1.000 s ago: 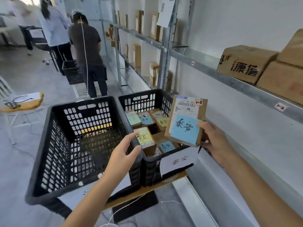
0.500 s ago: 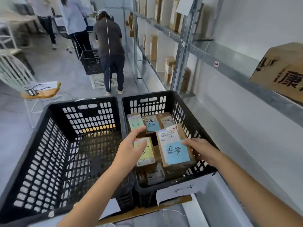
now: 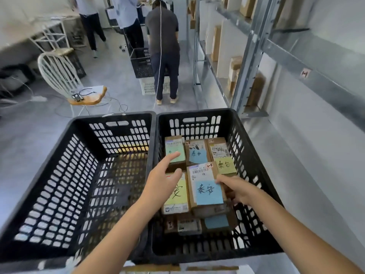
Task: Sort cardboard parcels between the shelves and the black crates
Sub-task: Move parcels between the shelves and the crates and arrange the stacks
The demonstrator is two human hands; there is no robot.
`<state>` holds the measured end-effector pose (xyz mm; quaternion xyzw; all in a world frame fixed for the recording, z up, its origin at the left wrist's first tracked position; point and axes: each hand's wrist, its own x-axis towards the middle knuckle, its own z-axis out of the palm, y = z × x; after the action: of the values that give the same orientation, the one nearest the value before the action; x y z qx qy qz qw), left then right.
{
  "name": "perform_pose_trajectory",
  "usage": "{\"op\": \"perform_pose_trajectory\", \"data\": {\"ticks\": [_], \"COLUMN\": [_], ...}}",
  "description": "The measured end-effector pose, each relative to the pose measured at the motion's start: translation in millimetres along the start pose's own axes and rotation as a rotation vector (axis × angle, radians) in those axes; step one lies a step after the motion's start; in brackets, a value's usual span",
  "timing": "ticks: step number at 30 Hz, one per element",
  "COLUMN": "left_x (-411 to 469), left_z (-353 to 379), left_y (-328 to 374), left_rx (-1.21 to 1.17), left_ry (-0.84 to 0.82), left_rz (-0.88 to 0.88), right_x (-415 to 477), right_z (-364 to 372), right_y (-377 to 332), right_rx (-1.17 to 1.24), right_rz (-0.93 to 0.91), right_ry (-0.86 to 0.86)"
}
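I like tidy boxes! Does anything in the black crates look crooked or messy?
Only one thing: the parcel with the big blue note lies crooked on top of other parcels in the right crate, out of line with the rows; the right hand grips its edge. Nothing looks torn or spilled.

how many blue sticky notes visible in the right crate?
3. One on the back-row middle parcel, one on the top parcel gripped by the right hand, one on the front parcel beneath it. More may be hidden lower down.
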<state>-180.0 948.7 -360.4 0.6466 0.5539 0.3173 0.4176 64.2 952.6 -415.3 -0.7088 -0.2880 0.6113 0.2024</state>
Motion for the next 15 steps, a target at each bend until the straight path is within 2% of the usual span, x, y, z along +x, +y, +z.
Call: {"op": "perform_pose_trajectory", "data": {"ticks": [9,12,15], "left_x": [16,17,14], "left_z": [14,19,25], "left_y": [13,18,22], "left_rx": [0.092,0.165,0.225], "left_ry": [-0.026,-0.017,0.007], "left_rz": [0.067,0.092,0.114], "right_x": [6,-12,-37], "right_z": [0,-3,-4], "right_y": [1,-13,-25], "right_rx": [-0.358,-0.431,-0.492], "right_rz": [-0.087,-0.268,-0.472], "right_ry": [0.009,0.057,0.203]}}
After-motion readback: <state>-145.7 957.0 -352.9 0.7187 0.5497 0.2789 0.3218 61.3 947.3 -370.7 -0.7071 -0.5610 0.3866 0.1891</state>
